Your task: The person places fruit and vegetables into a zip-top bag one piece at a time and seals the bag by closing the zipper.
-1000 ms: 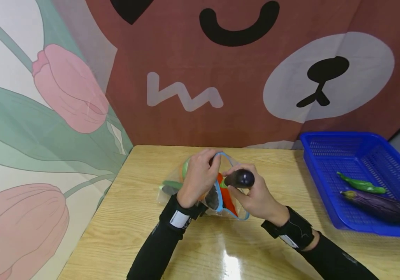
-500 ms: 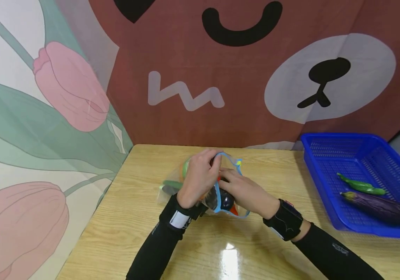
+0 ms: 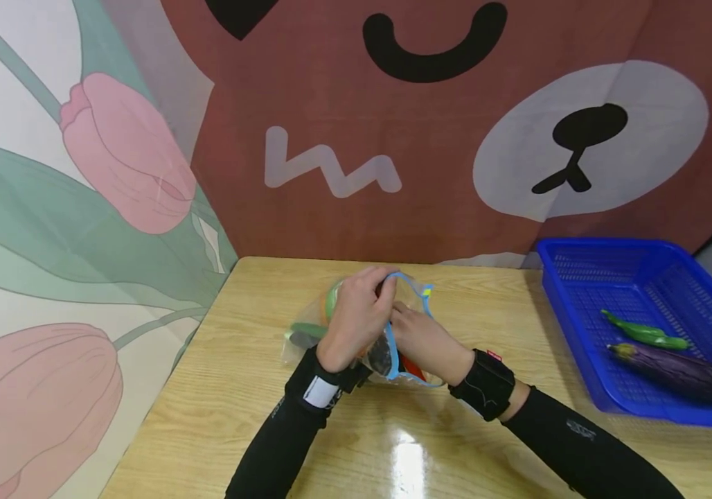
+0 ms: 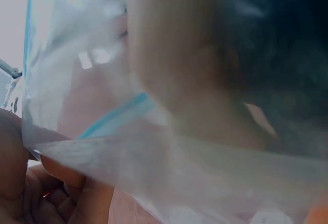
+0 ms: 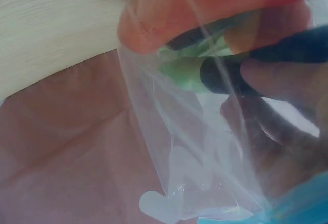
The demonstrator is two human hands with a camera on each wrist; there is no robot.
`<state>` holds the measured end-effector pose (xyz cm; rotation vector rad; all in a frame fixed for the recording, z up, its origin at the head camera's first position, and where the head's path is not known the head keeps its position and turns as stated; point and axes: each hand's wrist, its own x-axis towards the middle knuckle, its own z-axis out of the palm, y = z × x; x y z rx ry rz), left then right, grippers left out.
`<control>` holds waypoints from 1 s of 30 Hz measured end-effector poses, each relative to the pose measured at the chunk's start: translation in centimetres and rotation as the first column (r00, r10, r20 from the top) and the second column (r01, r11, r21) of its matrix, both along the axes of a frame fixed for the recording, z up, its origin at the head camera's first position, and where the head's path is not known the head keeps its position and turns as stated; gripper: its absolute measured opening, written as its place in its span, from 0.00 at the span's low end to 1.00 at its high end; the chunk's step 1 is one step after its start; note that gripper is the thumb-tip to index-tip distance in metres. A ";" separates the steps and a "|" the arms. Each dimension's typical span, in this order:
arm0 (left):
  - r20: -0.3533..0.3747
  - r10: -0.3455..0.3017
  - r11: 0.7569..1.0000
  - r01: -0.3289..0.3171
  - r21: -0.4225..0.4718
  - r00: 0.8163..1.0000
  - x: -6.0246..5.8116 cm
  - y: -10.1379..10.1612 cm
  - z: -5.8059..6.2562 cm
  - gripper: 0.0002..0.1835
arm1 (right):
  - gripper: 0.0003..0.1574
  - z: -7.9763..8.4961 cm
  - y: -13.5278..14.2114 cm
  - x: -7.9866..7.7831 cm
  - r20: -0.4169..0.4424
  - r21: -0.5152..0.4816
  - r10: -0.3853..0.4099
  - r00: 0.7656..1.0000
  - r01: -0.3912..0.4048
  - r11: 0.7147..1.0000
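My left hand [image 3: 361, 315] grips the upper edge of a clear plastic zip bag [image 3: 306, 301] with a blue rim, lying on the table. Through its side show a green-and-dark vegetable [image 3: 307, 331], a pale green round one [image 3: 333, 299] and something red [image 3: 412, 369]. Into the bag's mouth reaches my right hand [image 3: 433, 343], its fingers hidden from the head view. In the right wrist view its fingers [image 5: 282, 78] curl against a dark eggplant [image 5: 220, 75] with a green stem end. Plastic blurs the left wrist view.
A blue basket [image 3: 599, 244] stands at the right of the wooden table [image 3: 206, 416]. It holds a long purple eggplant [image 3: 674, 371] and green peppers [image 3: 645, 331]. A printed cloth [image 3: 331, 229] hangs behind the table's far edge.
My right hand has carried the dark eggplant from the bag's mouth down inside and reached further left and deeper. The left hand has kept its hold on the bag's edge.
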<state>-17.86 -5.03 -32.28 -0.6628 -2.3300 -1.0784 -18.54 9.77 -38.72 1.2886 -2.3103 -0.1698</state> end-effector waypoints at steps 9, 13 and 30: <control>0.006 -0.017 1.000 0.017 0.001 1.000 0.0 0.2 0.0 0.12 | 0.24 1.0 0.6 0.9 0.025 -0.019 0.016 1.000 -0.015 1.000; 0.007 -0.011 1.000 0.011 -0.005 1.000 0.0 0.2 -0.1 0.12 | 0.24 1.7 1.0 1.5 0.065 -0.053 0.033 0.997 -0.030 0.998; 0.017 -0.010 1.000 0.010 -0.006 1.000 0.1 0.3 -0.2 0.13 | 0.14 7.6 8.4 2.0 0.100 -0.520 0.207 0.973 -0.126 0.845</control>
